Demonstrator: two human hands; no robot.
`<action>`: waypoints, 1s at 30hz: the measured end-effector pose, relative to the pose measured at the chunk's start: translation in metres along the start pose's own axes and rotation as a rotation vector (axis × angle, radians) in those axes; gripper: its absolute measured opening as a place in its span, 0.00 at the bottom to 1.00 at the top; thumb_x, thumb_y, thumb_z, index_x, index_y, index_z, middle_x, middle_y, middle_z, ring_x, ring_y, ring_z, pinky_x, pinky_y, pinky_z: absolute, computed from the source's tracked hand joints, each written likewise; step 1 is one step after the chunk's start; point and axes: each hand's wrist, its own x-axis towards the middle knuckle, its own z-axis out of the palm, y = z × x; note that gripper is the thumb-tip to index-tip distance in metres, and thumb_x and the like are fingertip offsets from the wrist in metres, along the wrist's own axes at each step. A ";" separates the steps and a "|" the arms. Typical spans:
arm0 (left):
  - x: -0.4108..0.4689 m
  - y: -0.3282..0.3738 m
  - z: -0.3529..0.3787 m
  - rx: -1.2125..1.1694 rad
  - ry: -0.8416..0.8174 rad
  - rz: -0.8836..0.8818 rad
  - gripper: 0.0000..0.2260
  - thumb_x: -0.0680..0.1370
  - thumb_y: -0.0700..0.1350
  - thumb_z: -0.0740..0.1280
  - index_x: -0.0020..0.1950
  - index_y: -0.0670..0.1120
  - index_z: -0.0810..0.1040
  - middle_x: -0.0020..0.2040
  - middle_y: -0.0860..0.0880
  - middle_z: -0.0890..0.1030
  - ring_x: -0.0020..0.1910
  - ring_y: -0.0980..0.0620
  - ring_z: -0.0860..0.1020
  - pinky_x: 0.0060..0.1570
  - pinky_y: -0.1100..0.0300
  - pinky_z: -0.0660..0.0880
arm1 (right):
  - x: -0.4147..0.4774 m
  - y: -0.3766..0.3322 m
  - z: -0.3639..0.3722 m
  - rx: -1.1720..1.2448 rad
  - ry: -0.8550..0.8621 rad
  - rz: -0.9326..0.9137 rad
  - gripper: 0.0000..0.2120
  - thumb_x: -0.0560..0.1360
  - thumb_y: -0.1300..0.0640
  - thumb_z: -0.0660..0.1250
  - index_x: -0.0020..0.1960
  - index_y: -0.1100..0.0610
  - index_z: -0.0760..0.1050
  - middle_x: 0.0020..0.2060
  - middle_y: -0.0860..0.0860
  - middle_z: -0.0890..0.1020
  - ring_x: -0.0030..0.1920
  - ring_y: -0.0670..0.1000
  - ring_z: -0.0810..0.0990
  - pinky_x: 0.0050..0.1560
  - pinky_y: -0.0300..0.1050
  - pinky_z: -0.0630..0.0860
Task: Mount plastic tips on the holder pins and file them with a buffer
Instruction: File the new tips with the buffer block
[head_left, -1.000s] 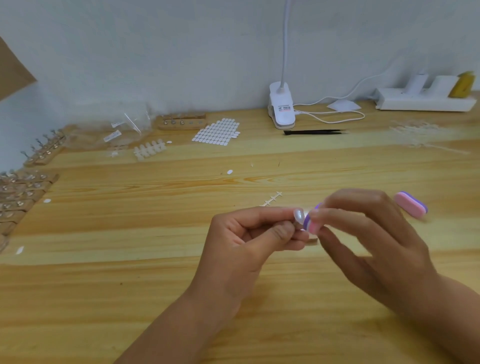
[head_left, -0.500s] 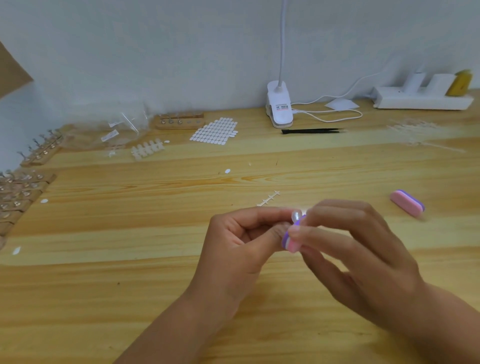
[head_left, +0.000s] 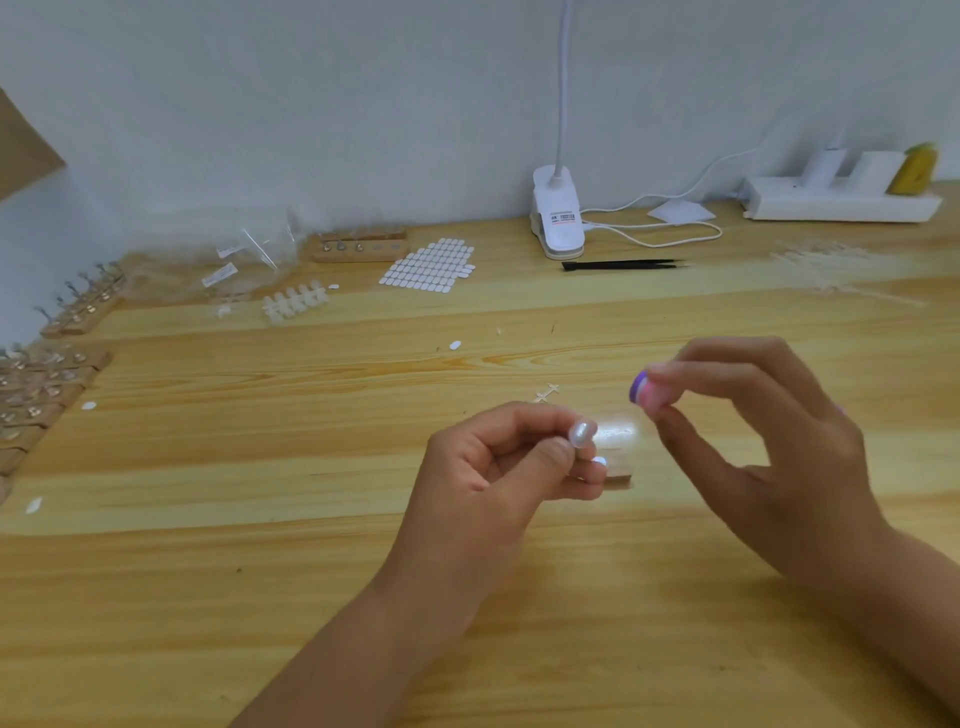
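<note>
Half a second ago my buffer was against the tip, working its edge. Now I have drawn my right hand off to the right and slightly up. The pink-and-purple buffer, pinched between thumb and fingertips, sits well clear of the work, with bare surface showing between them.

My left hand has hardly moved. Its thumb and forefinger are curled in a pinch just under the pearly plastic tip, which stands above my fingertips and faces me. One end of the small wooden holder pokes out below my fingers; I cannot tell whether it touches the surface or is lifted off it.

I read this as a break in filing so I can check the edge. Either this tip is done or it needs a few more strokes. The other holders wait far off at my left, and a rack of unused tips lies near the wall.
</note>
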 end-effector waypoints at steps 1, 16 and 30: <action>0.000 -0.001 0.001 0.016 -0.013 -0.007 0.04 0.79 0.37 0.67 0.48 0.39 0.81 0.41 0.43 0.82 0.42 0.50 0.83 0.45 0.57 0.81 | 0.000 -0.001 0.000 0.011 0.008 0.007 0.13 0.76 0.68 0.70 0.58 0.58 0.77 0.48 0.53 0.80 0.49 0.53 0.82 0.58 0.39 0.75; -0.003 -0.002 0.001 0.111 -0.169 0.007 0.06 0.81 0.42 0.61 0.49 0.40 0.74 0.34 0.47 0.81 0.33 0.48 0.82 0.33 0.58 0.76 | -0.003 -0.014 -0.001 0.024 -0.075 -0.100 0.11 0.74 0.69 0.72 0.56 0.61 0.80 0.47 0.57 0.80 0.47 0.54 0.81 0.52 0.44 0.77; -0.006 0.003 0.005 0.095 -0.259 -0.027 0.07 0.81 0.41 0.58 0.47 0.42 0.74 0.33 0.51 0.75 0.33 0.51 0.78 0.37 0.58 0.76 | -0.007 -0.023 0.000 0.123 -0.069 -0.195 0.11 0.79 0.68 0.67 0.59 0.59 0.78 0.50 0.55 0.79 0.55 0.49 0.78 0.58 0.37 0.73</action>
